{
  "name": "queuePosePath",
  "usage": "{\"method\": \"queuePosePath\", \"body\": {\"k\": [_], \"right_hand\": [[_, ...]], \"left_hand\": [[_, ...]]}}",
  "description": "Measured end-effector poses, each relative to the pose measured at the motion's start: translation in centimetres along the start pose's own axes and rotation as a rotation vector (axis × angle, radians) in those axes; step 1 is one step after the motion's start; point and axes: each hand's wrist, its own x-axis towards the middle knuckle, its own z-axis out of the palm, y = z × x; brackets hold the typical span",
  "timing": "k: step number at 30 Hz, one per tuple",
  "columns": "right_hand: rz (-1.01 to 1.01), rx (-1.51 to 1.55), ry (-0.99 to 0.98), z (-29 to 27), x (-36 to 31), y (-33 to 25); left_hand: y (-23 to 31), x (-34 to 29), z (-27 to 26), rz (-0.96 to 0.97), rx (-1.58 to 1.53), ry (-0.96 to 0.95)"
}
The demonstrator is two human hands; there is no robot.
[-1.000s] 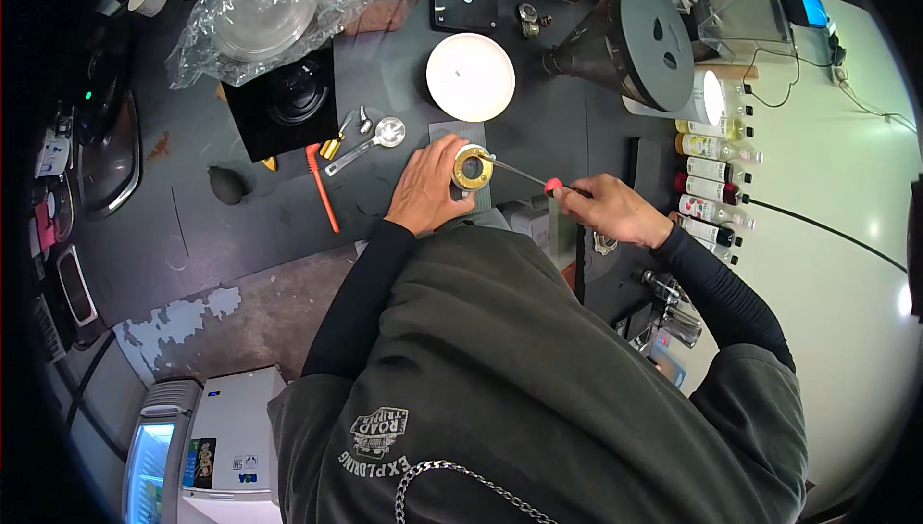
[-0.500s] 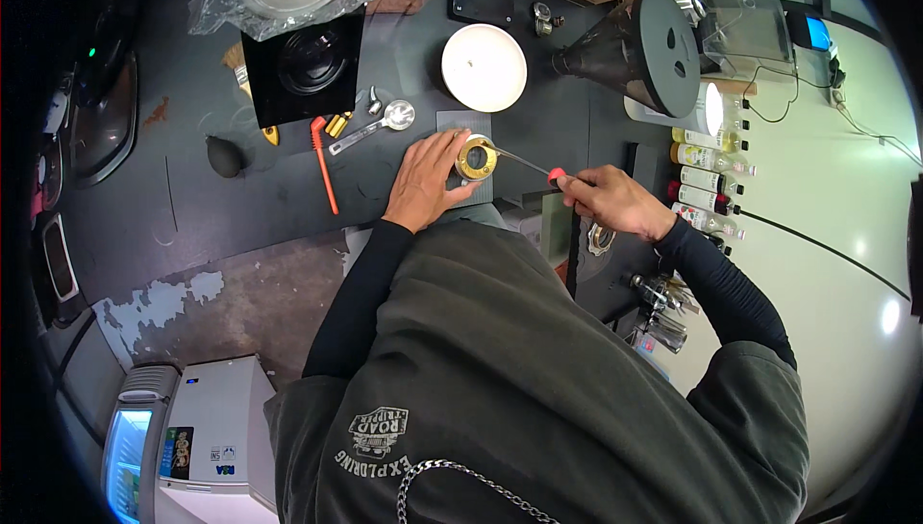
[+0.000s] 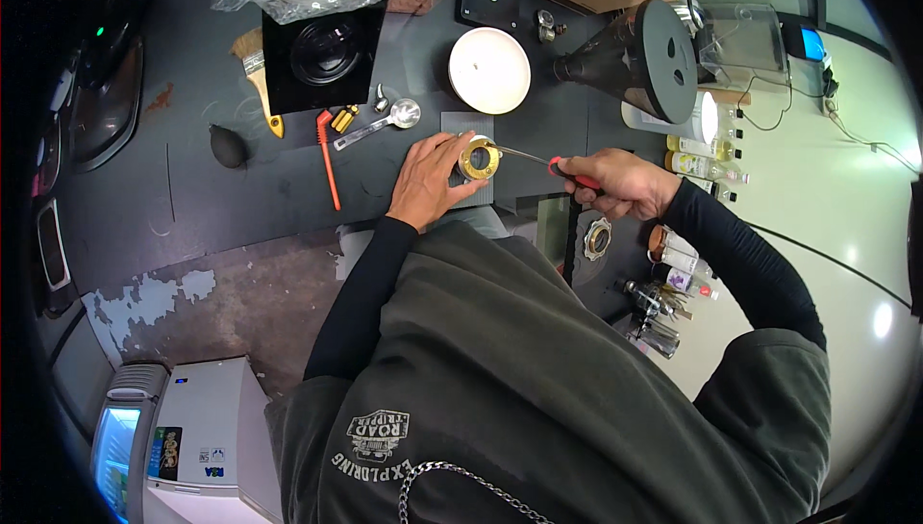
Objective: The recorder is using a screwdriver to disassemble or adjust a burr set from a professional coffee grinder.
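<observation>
My left hand (image 3: 430,178) grips a round brass-coloured ring part (image 3: 468,166) with a pale body, its thumb and fingers on either side. The part rests on a grey ribbed mat (image 3: 469,120) at the table's near edge. In my right hand (image 3: 630,183) is a screwdriver (image 3: 577,177) with a red and black handle. Its thin shaft points left, and the tip meets the ring's upper right rim. Whether the tip sits in a slot is too small to tell.
Left of my hands lie a metal scoop (image 3: 405,113), an orange-red brush (image 3: 328,163), a wooden-handled brush (image 3: 257,72) and a black blower bulb (image 3: 228,145). Beyond stand a white plate (image 3: 489,70) and a black hopper (image 3: 663,61). Bottles (image 3: 707,166) line the right side.
My right hand has shifted farther away and slightly right, with its grip farther back, so more of the screwdriver handle shows. The left hand still holds the ring part. The whole view has shifted slightly.
</observation>
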Motion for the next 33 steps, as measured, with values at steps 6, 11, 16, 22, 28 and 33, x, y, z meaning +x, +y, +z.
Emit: {"method": "queuePosePath", "body": {"k": [6, 11, 16, 22, 28, 33], "right_hand": [[0.010, -0.185, 0.064, 1.3, -0.5, -3.0], [-0.043, -0.604, 0.197, 2.0, -0.4, -4.5], [-0.018, -0.659, 0.205, 2.1, -0.3, -5.2], [0.125, -0.657, 0.173, 2.8, -1.2, -8.2], [0.128, -0.569, 0.179, 2.8, -0.3, -7.2], [0.129, -0.573, 0.177, 3.0, -0.5, -7.7]], "left_hand": [[-0.1, -0.5, 0.3, -0.104, -0.049, 0.019], [-0.3, -0.8, 0.1, -0.138, -0.080, 0.001], [-0.4, -0.9, 0.1, -0.141, -0.099, -0.026], [-0.9, -1.0, 0.3, -0.121, -0.126, -0.032], [-0.5, -0.9, -0.4, -0.130, -0.101, -0.053], [-0.7, -1.0, -0.1, -0.158, -0.128, -0.076]]}}
